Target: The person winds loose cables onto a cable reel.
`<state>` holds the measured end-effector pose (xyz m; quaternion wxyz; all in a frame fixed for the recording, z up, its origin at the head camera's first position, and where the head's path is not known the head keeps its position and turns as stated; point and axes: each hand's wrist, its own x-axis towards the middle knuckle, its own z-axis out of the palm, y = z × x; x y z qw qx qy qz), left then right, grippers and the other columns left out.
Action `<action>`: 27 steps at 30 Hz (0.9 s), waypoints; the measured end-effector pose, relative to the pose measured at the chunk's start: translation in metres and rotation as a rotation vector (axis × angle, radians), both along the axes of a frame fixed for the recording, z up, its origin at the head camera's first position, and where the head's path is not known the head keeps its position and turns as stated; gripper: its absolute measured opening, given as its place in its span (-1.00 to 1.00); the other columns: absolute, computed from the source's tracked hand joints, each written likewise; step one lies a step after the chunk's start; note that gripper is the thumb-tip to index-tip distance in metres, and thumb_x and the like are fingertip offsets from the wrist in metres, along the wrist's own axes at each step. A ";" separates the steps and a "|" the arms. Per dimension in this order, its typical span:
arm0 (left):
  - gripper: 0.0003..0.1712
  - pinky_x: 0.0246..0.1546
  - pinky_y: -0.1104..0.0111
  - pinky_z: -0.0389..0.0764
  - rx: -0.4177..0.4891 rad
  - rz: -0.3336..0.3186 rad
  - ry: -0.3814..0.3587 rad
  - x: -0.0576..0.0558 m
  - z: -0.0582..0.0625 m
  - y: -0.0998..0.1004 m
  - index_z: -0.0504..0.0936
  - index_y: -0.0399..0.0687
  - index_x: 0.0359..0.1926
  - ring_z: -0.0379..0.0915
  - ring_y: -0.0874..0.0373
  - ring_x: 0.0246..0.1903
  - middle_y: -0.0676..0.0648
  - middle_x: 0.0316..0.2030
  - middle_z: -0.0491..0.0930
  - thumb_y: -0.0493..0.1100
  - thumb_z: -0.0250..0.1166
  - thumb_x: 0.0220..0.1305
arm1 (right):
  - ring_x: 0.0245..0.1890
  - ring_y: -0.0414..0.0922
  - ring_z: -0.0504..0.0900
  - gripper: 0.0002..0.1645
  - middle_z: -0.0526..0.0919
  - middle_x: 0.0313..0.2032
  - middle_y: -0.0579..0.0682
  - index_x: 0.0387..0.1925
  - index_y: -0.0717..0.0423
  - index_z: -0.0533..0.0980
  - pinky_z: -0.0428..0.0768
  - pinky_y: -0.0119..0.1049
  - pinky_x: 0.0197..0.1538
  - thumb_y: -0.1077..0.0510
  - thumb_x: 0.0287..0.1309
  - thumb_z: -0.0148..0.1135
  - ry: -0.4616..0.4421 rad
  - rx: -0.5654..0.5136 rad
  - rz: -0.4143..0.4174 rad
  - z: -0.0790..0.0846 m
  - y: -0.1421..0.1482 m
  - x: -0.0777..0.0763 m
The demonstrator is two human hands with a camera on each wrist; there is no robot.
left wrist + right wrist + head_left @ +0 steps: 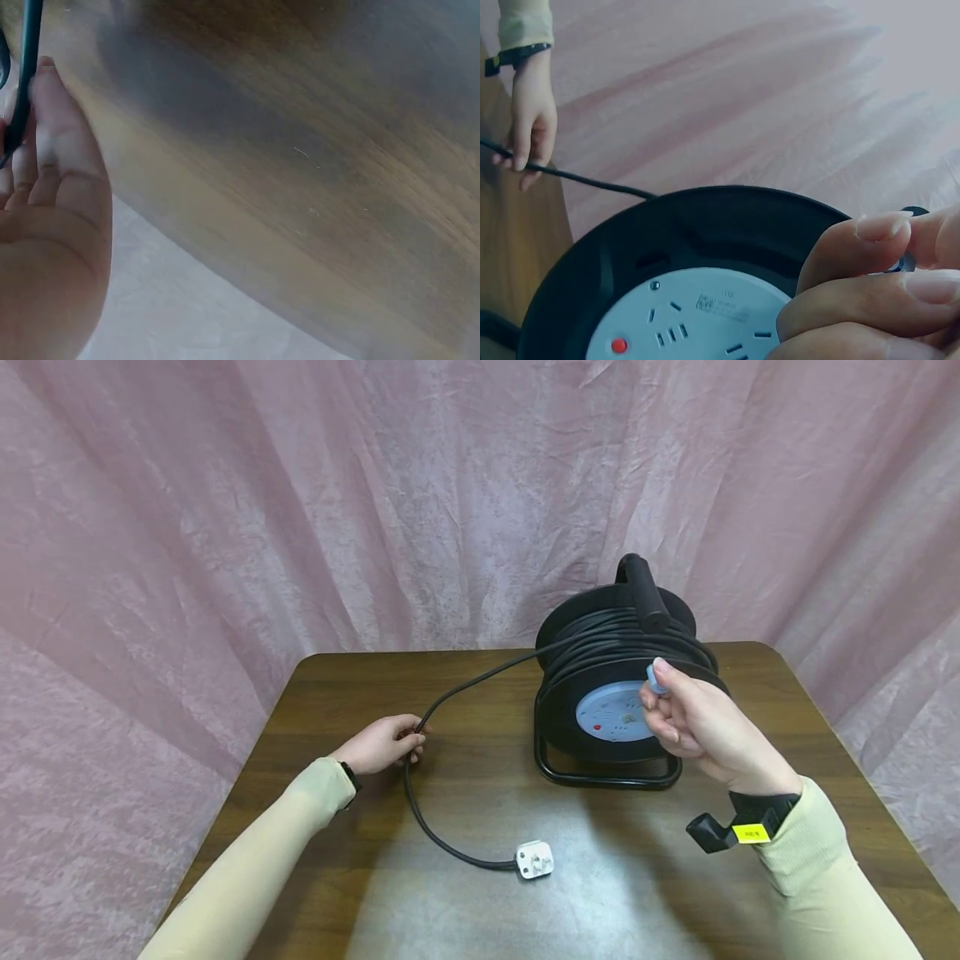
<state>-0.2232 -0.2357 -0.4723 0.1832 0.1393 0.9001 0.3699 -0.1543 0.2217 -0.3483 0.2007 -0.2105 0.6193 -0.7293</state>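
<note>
A black cable reel (558, 727) stands on its tubular frame at the table's back right, wound with black cable (480, 675). My right hand (701, 722) pinches a small pale blue crank knob (657, 679) at the reel's front face. In the right wrist view the fingers largely hide that knob. My left hand (386, 743) holds the loose stretch of cable between thumb and fingers, left of the reel. From there the cable curves forward to a white plug (535, 859), which lies on the table with its pins showing.
The reel's pale blue socket panel (697, 311) carries a red button (619, 346). A black carrying handle (643, 593) tops the reel. Beneath everything is a brown wooden table (465, 802) with rounded back corners. Pink curtains (450, 502) hang behind it.
</note>
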 end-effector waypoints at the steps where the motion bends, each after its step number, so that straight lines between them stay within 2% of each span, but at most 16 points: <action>1: -0.65 -0.22 0.07 0.64 0.014 0.004 -0.010 0.000 0.001 0.000 0.50 -0.11 0.23 0.57 0.08 -0.29 -0.16 -0.22 0.58 -0.10 0.04 0.57 | -0.77 -0.15 -0.08 -0.46 0.19 -0.65 -0.04 -0.30 0.24 0.26 -0.19 -0.25 -0.74 -0.12 0.62 -0.38 -0.001 -0.004 0.000 0.000 0.002 0.000; 4: -0.59 -0.22 0.07 0.65 0.023 -0.002 0.007 0.001 0.005 0.000 0.43 -0.03 0.35 0.58 0.04 -0.33 -0.25 -0.20 0.51 -0.10 0.00 0.59 | -0.77 -0.15 -0.06 -0.46 0.20 -0.64 -0.04 -0.30 0.22 0.28 -0.18 -0.25 -0.74 -0.12 0.62 -0.36 -0.002 0.001 -0.011 0.001 0.006 0.001; 8: -0.53 -0.32 0.15 0.62 -0.058 -0.007 0.111 0.003 0.010 -0.002 0.37 0.15 0.43 0.53 0.03 -0.43 -0.22 -0.14 0.50 -0.06 0.01 0.58 | -0.77 -0.15 -0.06 -0.47 0.20 -0.64 -0.02 -0.31 0.23 0.28 -0.18 -0.26 -0.74 -0.12 0.62 -0.36 -0.001 0.007 -0.012 0.002 0.011 0.001; 10: -0.51 -0.28 0.17 0.56 -0.125 -0.012 0.174 0.002 0.011 -0.003 0.35 0.24 0.45 0.50 0.04 -0.38 -0.14 -0.06 0.52 -0.02 0.03 0.57 | -0.77 -0.15 -0.06 -0.47 0.20 -0.63 -0.02 -0.31 0.23 0.27 -0.19 -0.25 -0.74 -0.11 0.62 -0.37 -0.004 0.008 -0.007 0.002 0.012 0.000; 13: -0.47 -0.08 0.13 0.52 -0.188 -0.027 0.218 0.001 0.012 -0.005 0.26 0.35 0.48 0.51 0.08 -0.11 -0.05 0.11 0.52 0.03 0.01 0.57 | -0.78 -0.17 -0.06 -0.46 0.21 -0.64 -0.03 -0.32 0.21 0.28 -0.19 -0.24 -0.75 -0.13 0.61 -0.35 -0.010 0.029 -0.029 0.001 0.014 0.000; 16: -0.43 0.05 0.10 0.45 -0.195 -0.066 0.204 0.001 0.012 -0.005 0.14 0.31 0.53 0.45 0.09 0.02 -0.09 0.14 0.51 -0.01 -0.04 0.60 | -0.79 -0.18 -0.05 -0.45 0.22 -0.65 -0.04 -0.33 0.19 0.29 -0.19 -0.23 -0.75 -0.16 0.60 -0.33 -0.008 0.065 -0.068 0.000 0.016 0.002; 19: -0.42 -0.03 0.14 0.45 -0.187 -0.085 0.148 0.002 0.012 -0.002 0.09 0.19 0.56 0.47 0.11 -0.09 -0.12 0.00 0.57 -0.08 -0.09 0.62 | -0.79 -0.17 -0.05 -0.44 0.22 -0.65 -0.04 -0.34 0.19 0.29 -0.19 -0.21 -0.75 -0.17 0.60 -0.33 0.009 0.097 -0.099 -0.001 0.018 0.003; 22: -0.47 -0.12 0.18 0.47 -0.158 -0.085 0.109 0.003 0.010 -0.001 0.21 -0.02 0.51 0.49 0.12 -0.21 -0.07 -0.18 0.59 -0.14 -0.07 0.61 | -0.79 -0.16 -0.06 -0.44 0.23 -0.65 -0.05 -0.34 0.19 0.28 -0.19 -0.20 -0.75 -0.17 0.60 -0.35 0.020 0.109 -0.110 -0.002 0.022 0.004; 25: -0.59 -0.19 0.22 0.52 -0.124 -0.071 0.077 0.005 0.006 -0.003 0.40 -0.14 0.34 0.52 0.09 -0.26 -0.04 -0.25 0.59 -0.16 -0.01 0.59 | -0.78 -0.15 -0.06 -0.44 0.24 -0.64 -0.06 -0.34 0.19 0.28 -0.19 -0.19 -0.74 -0.17 0.61 -0.35 0.024 0.114 -0.117 -0.004 0.026 0.006; 27: -0.65 -0.24 0.24 0.54 -0.101 -0.067 0.062 0.006 0.005 -0.005 0.46 -0.19 0.25 0.54 0.06 -0.27 -0.06 -0.26 0.60 -0.20 0.02 0.56 | -0.77 -0.15 -0.06 -0.44 0.24 -0.64 -0.05 -0.34 0.19 0.28 -0.20 -0.19 -0.74 -0.16 0.61 -0.36 0.023 0.112 -0.115 -0.005 0.028 0.007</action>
